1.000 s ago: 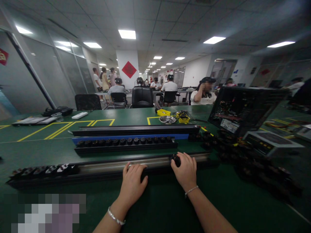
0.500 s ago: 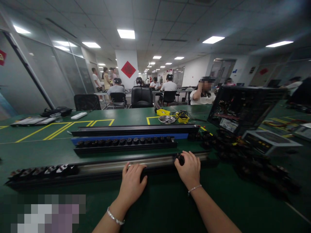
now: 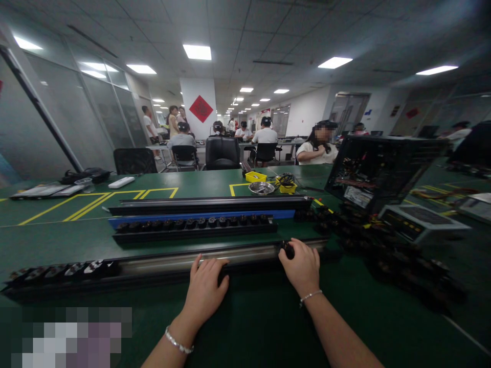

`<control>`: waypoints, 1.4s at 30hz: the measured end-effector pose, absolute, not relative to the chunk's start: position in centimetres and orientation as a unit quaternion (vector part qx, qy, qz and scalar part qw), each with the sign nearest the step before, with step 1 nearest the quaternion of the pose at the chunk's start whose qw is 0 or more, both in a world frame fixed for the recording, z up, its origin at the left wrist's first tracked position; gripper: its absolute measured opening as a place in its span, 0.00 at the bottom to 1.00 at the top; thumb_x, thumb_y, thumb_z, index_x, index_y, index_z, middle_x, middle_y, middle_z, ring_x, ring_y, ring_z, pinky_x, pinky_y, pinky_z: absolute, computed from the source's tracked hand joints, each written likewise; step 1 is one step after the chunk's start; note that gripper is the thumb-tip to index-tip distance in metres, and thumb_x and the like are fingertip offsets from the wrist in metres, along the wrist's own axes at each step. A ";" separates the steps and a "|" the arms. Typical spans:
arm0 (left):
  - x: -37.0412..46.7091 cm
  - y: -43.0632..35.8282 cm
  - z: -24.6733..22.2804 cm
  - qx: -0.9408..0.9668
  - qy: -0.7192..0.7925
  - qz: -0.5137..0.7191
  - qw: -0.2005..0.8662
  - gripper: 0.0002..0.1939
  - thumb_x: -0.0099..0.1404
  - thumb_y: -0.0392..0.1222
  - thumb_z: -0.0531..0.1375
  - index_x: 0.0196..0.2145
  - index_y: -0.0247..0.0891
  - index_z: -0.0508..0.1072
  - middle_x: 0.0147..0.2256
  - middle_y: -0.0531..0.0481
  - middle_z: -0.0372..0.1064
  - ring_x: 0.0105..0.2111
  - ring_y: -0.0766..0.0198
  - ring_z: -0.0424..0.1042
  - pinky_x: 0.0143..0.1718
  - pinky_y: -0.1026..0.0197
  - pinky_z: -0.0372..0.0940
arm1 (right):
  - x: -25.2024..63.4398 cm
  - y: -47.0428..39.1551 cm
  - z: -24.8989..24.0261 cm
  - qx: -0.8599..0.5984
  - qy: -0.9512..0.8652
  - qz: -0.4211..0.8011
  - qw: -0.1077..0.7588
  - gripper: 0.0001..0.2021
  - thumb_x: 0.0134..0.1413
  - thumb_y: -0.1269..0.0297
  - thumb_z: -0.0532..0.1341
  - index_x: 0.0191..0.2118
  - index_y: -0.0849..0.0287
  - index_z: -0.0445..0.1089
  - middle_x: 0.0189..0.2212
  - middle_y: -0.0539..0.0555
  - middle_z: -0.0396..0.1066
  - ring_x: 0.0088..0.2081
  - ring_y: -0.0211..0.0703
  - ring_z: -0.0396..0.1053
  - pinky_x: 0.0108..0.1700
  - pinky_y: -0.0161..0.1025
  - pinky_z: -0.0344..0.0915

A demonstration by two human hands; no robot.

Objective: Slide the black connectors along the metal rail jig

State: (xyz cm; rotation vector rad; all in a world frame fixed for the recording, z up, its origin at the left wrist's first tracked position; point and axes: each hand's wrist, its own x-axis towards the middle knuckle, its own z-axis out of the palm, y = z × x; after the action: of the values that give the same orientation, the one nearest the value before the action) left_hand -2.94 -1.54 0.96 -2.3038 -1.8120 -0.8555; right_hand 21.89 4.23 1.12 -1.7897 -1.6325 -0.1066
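Note:
A long black rail (image 3: 161, 262) with a pale metallic channel lies across the green table, several dark round parts (image 3: 72, 271) sitting in its left end. My left hand (image 3: 207, 286) rests on the rail's near edge around the middle, fingers apart and holding nothing. Toward the rail's right end, my right hand (image 3: 301, 263) pinches a small black part (image 3: 287, 250) between thumb and fingers, over the channel. Behind, a shorter black rail (image 3: 192, 236) carries a row of similar dark parts, beside a blue strip (image 3: 153, 216) and another black rail (image 3: 210, 203).
On the right are a pile of dark parts (image 3: 399, 266), a metal box unit (image 3: 425, 223) and an open computer case (image 3: 383, 168). Farther back stand a metal dish (image 3: 261, 188) and yellow bins (image 3: 255, 176). A person (image 3: 316, 145) sits across the table.
My right hand has shifted slightly right along the rail with the black part. My left hand stays on the rail. The person across has lowered a hand from the head, and the view has shifted slightly.

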 end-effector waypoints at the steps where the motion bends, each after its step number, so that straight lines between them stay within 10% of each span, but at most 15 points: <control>1: -2.9 -1.5 0.9 -0.755 -0.591 -0.282 0.045 0.13 0.60 0.39 0.53 0.43 0.45 0.69 0.39 0.52 0.73 0.43 0.59 0.69 0.60 0.41 0.46 | 22.0 4.2 1.2 -0.691 -0.632 -0.042 0.348 0.14 0.51 0.57 0.54 0.38 0.59 0.70 0.46 0.59 0.70 0.49 0.53 0.64 0.56 0.55 0.47; 42: -3.2 -1.3 1.0 -0.762 -0.591 -0.262 0.036 0.13 0.61 0.40 0.52 0.44 0.45 0.68 0.39 0.52 0.72 0.44 0.60 0.69 0.59 0.44 0.47 | 25.2 4.5 2.8 -0.737 -0.627 0.011 0.251 0.17 0.50 0.54 0.52 0.42 0.55 0.69 0.38 0.54 0.72 0.42 0.48 0.66 0.50 0.46 0.52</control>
State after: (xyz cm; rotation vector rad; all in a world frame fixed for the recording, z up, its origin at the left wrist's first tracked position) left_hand -3.21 -1.27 1.01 -2.3406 -1.8143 -0.8044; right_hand 25.20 4.52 2.82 -2.0064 -1.7051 0.0304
